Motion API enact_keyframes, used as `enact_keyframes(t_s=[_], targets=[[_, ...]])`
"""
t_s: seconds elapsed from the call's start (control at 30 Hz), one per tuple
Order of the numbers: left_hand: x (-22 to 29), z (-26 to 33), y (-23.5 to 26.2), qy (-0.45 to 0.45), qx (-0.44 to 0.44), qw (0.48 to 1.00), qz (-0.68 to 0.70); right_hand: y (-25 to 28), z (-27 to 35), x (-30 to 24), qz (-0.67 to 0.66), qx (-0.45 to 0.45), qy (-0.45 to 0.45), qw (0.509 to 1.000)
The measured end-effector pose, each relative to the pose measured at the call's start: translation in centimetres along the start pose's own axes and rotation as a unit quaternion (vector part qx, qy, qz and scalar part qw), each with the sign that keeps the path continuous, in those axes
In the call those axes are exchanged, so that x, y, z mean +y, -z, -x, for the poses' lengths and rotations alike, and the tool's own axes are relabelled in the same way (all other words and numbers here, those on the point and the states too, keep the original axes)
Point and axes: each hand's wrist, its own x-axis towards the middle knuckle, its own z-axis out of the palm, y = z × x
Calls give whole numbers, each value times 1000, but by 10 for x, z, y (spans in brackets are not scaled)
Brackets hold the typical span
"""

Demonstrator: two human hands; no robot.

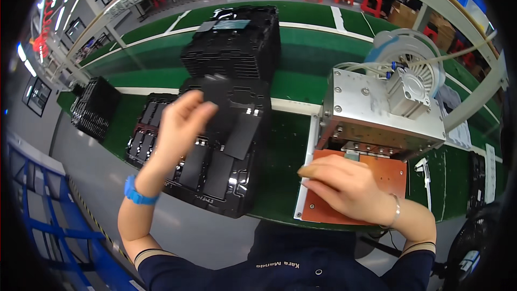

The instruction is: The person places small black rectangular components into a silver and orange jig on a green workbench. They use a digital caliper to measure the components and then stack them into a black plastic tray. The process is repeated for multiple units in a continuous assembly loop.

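Note:
My left hand (184,121) is raised over a black plastic tray (245,175), its fingers curled together and a little blurred. Whatever it may pinch cannot be made out. Flat black rectangular pieces (218,175) lie in the tray's slots, and one tilted black piece (242,136) sits near its right side. Above the orange base plate (388,175) of a metal press-like machine (371,102) is my right hand (347,187). Its thumb and fingers are pressed together near the plate's left edge; anything between them is too small to tell. A yellowish cover shows on one fingertip.
Behind the tray rises a tall stack of black trays (231,48); another stack (94,109) stands far left. A caliper (424,175) lies right of the orange plate. A large white reel (417,54) stands behind the machine. The green bench (280,183) ends close to my body.

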Motion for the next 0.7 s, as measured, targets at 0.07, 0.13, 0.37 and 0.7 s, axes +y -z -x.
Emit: enact_keyframes(t_s=[0.07,0.13,0.37,0.7], targets=[[-28,-11,46,45,66,997,-19,-22,-19,10,100,-3,90,991],[-62,-11,73,39,66,996,-39,-46,-47,18,163,-30,135,977],[-72,-2,49,-78,76,915,-389,-96,-90,47,289,-141,170,931],[-87,11,52,-101,41,899,-423,-22,-24,18,319,-48,201,925]])
